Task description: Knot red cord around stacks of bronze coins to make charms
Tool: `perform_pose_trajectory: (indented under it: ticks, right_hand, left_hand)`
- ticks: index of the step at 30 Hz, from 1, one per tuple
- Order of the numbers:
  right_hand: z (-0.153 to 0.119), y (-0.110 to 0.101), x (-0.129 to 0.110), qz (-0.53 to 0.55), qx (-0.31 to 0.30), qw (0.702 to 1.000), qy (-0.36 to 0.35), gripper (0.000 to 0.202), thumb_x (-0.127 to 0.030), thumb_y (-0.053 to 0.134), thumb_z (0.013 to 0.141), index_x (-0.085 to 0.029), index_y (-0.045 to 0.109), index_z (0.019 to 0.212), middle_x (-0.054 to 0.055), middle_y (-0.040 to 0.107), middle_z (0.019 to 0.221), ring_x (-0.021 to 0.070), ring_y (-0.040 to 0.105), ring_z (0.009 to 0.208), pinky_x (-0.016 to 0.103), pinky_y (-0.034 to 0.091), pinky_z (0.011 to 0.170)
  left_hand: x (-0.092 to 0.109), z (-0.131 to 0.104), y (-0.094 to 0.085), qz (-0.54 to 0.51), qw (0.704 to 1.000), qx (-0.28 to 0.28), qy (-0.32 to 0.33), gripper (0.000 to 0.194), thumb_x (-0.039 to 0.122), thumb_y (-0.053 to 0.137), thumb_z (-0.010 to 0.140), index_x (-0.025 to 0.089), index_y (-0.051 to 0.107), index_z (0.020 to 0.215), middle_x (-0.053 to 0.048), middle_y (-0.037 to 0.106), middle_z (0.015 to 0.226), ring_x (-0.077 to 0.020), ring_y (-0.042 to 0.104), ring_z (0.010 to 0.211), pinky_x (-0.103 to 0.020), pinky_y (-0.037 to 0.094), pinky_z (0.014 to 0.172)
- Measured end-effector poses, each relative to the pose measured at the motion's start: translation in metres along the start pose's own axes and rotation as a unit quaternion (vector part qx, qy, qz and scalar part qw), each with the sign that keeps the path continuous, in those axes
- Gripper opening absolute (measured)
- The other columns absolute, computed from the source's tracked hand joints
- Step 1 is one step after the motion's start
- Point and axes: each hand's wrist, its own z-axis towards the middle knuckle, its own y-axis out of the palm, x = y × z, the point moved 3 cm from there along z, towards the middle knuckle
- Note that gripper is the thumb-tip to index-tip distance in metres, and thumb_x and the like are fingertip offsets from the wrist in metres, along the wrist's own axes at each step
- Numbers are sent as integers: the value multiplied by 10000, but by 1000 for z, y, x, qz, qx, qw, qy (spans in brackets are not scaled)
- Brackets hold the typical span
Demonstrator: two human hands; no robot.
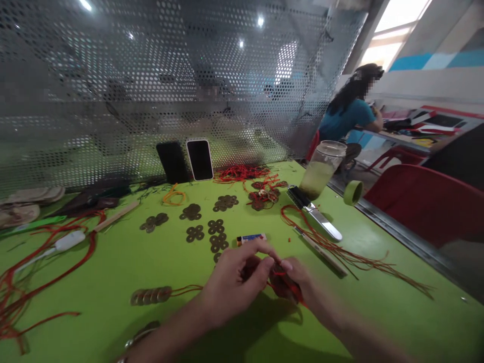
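My left hand reaches in from the lower left, its thumb and forefinger pinched on a red cord. Opposite it, my right hand is closed on the same cord, thumb pressed against it. Dark, blurred material hangs below the fingers; I cannot make out what it is. Left of my hands lies a row of overlapping old coins with an orange cord running from it under my left hand. Beyond my fingers are a small blue-and-white tube and clusters of holed coins.
Two phones lean on a perforated metal screen. To the right lie a hairbrush, a pen-like tool, orange cords and a jar. Red cords sprawl left. A person sits beyond.
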Motion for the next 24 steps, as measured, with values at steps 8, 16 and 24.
perform_pose_trajectory:
  ticks: [8, 16, 24]
  right_hand:
    - [-2, 0, -12, -43, -68, 997, -9, 649, -805, 315, 794, -193, 374, 588, -31, 347, 566, 95, 297, 512, 257, 238, 504]
    - [-10, 6, -20, -101, -142, 985, -1, 644, -806, 347, 782, -198, 307, 574, -42, 261, 578, 87, 224, 534, 254, 182, 500]
    - [-10, 9, -20, -81, -179, 980, -23, 655, -806, 368, 779, -189, 335, 560, -47, 273, 567, 81, 248, 523, 239, 207, 499]
  left_hand:
    - [2, 6, -10, -73, 988, -93, -100, 287, 449, 590, 850, 163, 613, 847, 23, 532, 659, -73, 359, 513, -187, 230, 448]
    - [-2, 5, -18, -104, 953, -247, -138, 321, 466, 663, 808, 149, 627, 842, 72, 442, 548, -52, 270, 460, -197, 168, 419]
    - [1, 3, -15, -130, 948, -255, -138, 301, 427, 681, 806, 133, 619, 808, 39, 496, 609, -53, 333, 511, -188, 218, 459]
